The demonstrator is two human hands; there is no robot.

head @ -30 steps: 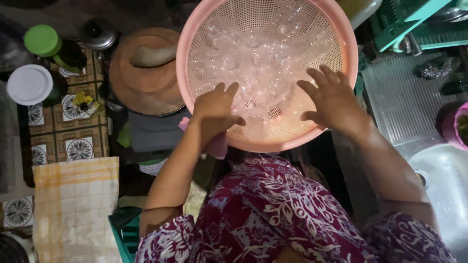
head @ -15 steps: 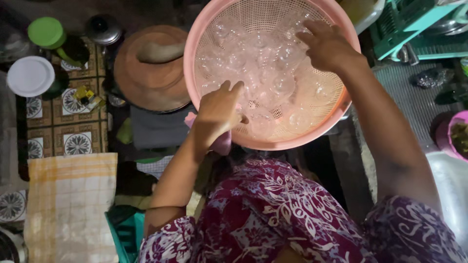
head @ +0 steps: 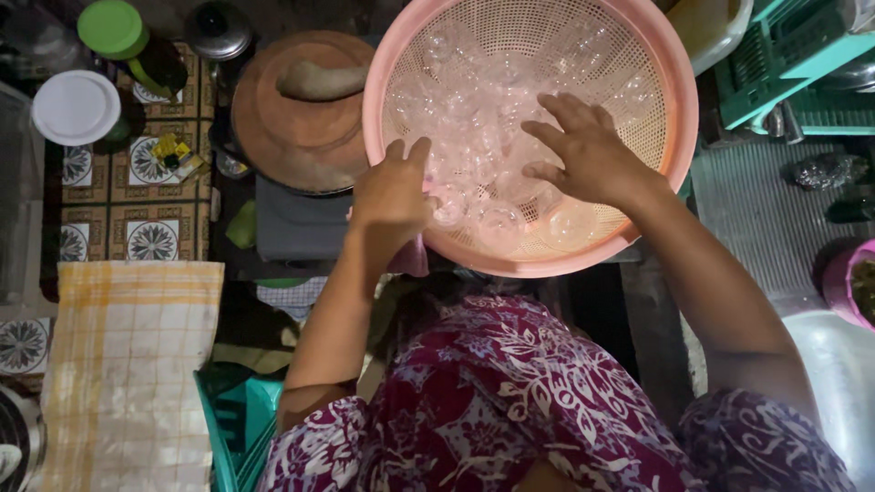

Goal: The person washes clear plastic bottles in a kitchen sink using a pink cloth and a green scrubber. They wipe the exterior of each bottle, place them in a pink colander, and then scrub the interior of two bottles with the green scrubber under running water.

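- Overhead, a person looks down at a large round pink basket (head: pixel 670 137) with a perforated wall, resting in front of their lap.
- Inside the basket lies a heap of small clear plastic cups (head: pixel 483 118), jumbled together and covering most of its bottom.
- At the near rim, the left hand (head: pixel 394 193) rests with fingers together, touching the cups at the basket's edge; whether it grips one cannot be told.
- Further in, the right hand (head: pixel 588 150) lies flat on top of the cups, fingers spread wide, palm down, holding nothing that shows.
- Just beside the basket on the left sits a round stone mortar (head: pixel 292 137) with a pestle (head: pixel 324 80) lying in it.
- Farther left, a white lid (head: pixel 75 107) and a green-capped jar (head: pixel 114 29) stand on a patterned tiled surface (head: pixel 150 237).
- Below them, a yellow checked cloth (head: pixel 128 364) lies spread out.
- Toward the right, a teal crate (head: pixel 784 64) stands well apart from the hands.
- Nearest the camera, the lap is covered by maroon fabric (head: pixel 510 410) with a white floral print.
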